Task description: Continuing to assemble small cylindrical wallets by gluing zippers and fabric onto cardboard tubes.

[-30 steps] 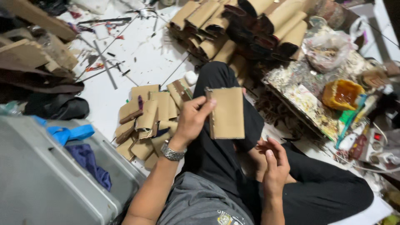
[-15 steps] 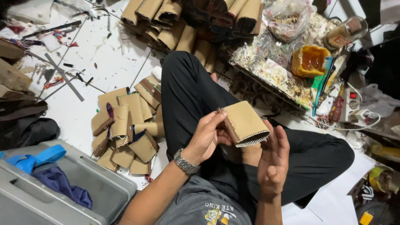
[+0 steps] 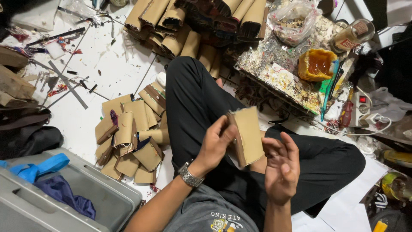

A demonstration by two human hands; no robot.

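Head view. Tan wallet point(image 3: 249, 134), folded, upright over lap, centre of scene; left hand point(image 3: 214, 144) gripping its left edge, fingers point(image 3: 221, 129) closed around it. Right hand point(image 3: 281, 167) just right of wallet, palm up, fingers point(image 3: 292, 146) spread open, touching or nearly touching its right face: cannot tell which. Pile of similar tan wallets point(image 3: 131, 133) on white floor point(image 3: 107, 68), left of knee. Grey bin point(image 3: 64, 202) near left, blue cloth inside. Board point(image 3: 279, 73) with orange glue tub point(image 3: 317, 64), far right.
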